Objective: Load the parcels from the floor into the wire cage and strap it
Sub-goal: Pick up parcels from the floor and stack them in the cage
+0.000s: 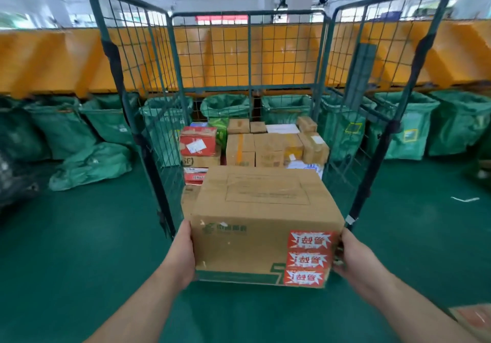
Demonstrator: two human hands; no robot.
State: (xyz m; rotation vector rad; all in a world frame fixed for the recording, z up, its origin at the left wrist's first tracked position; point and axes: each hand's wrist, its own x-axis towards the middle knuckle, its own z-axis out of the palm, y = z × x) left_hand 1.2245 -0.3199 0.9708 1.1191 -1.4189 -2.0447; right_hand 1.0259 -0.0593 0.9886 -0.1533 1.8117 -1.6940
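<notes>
I hold a large brown cardboard box (255,215) with red stickers and green print, carried in front of the open side of the green wire cage (247,58). My left hand (183,252) presses its left side and my right hand (356,257) grips its right side. Inside the cage lie several stacked parcels: a red carton (198,140) at the left and brown cartons (265,148) toward the back. Black straps (114,61) hang on the cage's left front post, and another black strap (422,50) hangs on the right post.
Green sacks (409,127) hang in a row under an orange chute wall (47,58) behind the cage. A filled green sack (90,164) lies on the green floor at the left. Part of another carton (475,318) shows at the bottom right corner.
</notes>
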